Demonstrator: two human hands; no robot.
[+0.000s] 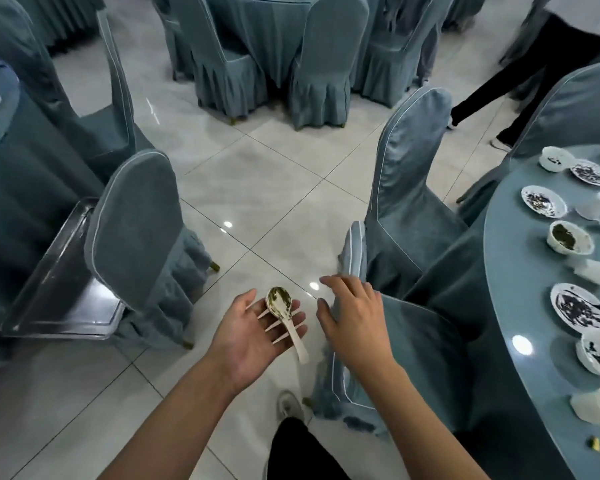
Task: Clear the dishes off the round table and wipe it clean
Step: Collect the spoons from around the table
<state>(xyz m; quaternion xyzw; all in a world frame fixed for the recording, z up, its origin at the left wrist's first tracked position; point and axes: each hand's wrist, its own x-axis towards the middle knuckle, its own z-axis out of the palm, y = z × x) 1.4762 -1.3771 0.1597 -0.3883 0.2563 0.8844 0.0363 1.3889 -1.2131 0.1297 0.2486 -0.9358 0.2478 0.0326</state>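
Note:
My left hand (253, 332) is palm up over the tiled floor, fingers straight, carrying several white spoons (284, 315); the top spoon's bowl is smeared with green residue. My right hand (355, 315) hovers just right of it, palm down, fingers spread and holding nothing, above the back of a covered chair (413, 358). The round table (520, 289) with a glass top curves along the right edge. On it stand several dirty white plates (581, 308), a bowl (570, 237) with green residue and clear plastic cups (596, 206).
A metal tray (66, 282) lies on the seat of a covered chair (136, 230) at the left. More covered chairs and other clothed tables stand around. Another person's legs (520, 84) are at the upper right. My own shoe (290, 405) is on the floor below my hands.

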